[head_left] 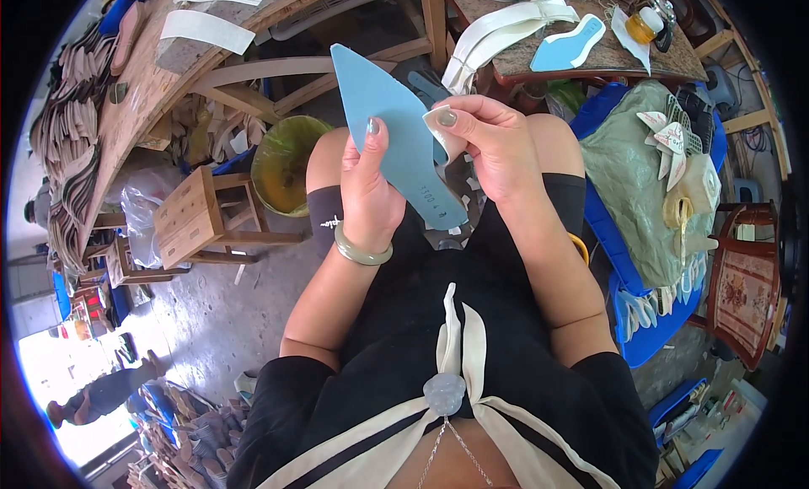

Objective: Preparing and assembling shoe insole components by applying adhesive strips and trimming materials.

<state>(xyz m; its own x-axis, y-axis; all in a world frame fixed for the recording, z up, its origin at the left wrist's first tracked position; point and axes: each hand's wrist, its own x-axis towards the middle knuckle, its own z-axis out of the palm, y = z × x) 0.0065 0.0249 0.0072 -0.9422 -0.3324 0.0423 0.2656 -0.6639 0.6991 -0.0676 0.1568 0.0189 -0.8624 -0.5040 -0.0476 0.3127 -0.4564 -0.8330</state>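
A pale blue shoe insole (392, 122), pointed at its far end, is held up over my lap. My left hand (371, 194) is closed round its left edge, thumb lying on the blue face. At the insole's right edge, my right hand (510, 152) pinches a cream strip (445, 133) between thumb and forefinger. The strip curls down beside the insole; how far it is joined to the edge I cannot tell. Dark marks show near the insole's rounded near end.
Pale strips (208, 31) lie on the wooden bench at far left. Below stand a wooden stool (190, 217) and a green-lined bin (291, 164). The right-hand table holds a white-edged blue insole (569, 46) and a strip bundle (506, 38). A plastic-covered blue crate (624, 261) sits at right.
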